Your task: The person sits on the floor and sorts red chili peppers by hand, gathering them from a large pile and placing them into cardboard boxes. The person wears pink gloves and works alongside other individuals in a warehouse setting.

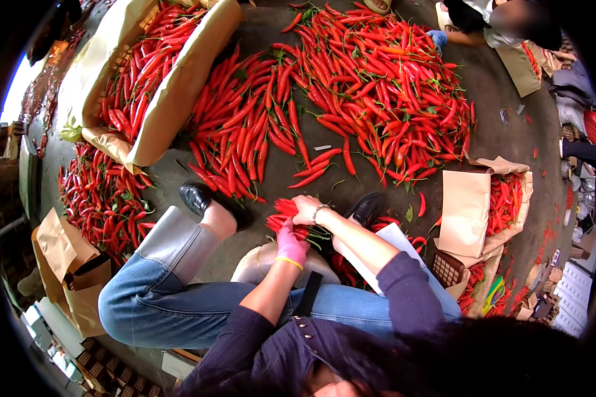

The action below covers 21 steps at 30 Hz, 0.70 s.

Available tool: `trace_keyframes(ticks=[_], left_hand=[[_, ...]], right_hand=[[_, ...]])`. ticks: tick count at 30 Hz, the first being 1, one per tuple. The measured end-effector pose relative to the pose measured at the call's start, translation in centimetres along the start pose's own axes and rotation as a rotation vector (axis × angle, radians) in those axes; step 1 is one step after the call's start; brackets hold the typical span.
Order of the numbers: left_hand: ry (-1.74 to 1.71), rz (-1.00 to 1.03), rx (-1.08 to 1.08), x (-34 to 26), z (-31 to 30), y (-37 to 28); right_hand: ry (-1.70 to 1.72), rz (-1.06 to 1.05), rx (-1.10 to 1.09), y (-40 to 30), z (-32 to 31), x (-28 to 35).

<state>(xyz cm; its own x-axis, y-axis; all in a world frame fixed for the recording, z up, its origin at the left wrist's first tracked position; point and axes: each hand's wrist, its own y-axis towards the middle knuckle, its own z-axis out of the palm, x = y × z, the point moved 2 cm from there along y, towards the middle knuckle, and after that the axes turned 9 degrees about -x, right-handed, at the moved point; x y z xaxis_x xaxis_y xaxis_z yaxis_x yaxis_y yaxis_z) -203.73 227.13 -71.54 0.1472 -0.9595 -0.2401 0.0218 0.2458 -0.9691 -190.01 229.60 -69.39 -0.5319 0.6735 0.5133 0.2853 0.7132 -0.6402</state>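
A bunch of red chili peppers is held between my two hands in front of my knees, tips to the left and green stems to the lower right. My left hand, in a pink glove with a yellow cuff, grips it from below. Bare apart from a bracelet at the wrist, my right hand closes over its upper side; some fingers are hidden. Beyond my feet, a pile of chilies lies roughly lined up on the dark floor. To its right spreads a larger heap of chilies.
A paper-lined crate full of chilies stands upper left, with another chili pile below it. Paper-lined crates also stand at right and left. Another person's blue-gloved hand touches the large heap's far edge.
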Motion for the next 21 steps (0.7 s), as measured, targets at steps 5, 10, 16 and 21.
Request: trace_keyframes(ticks=[5, 10, 16, 21], left_hand=[[-0.292, -0.185, 0.354, -1.8, 5.9, -1.9], [-0.316, -0.140, 0.339, -0.1, 9.3, 5.4], [-0.285, -0.071, 0.354, -1.1, 5.6, 3.1], [-0.007, 0.133, 0.463, -2.9, 10.0, -3.9]], right_hand=[[0.002, -0.065, -0.105, -0.9, -8.6, 0.3], [-0.307, -0.030, -0.186, 2.3, -9.4, 1.3], [0.125, -0.022, -0.187, 0.8, -6.1, -2.0], [0.856, 0.012, -0.250, -3.9, -9.5, -4.7]])
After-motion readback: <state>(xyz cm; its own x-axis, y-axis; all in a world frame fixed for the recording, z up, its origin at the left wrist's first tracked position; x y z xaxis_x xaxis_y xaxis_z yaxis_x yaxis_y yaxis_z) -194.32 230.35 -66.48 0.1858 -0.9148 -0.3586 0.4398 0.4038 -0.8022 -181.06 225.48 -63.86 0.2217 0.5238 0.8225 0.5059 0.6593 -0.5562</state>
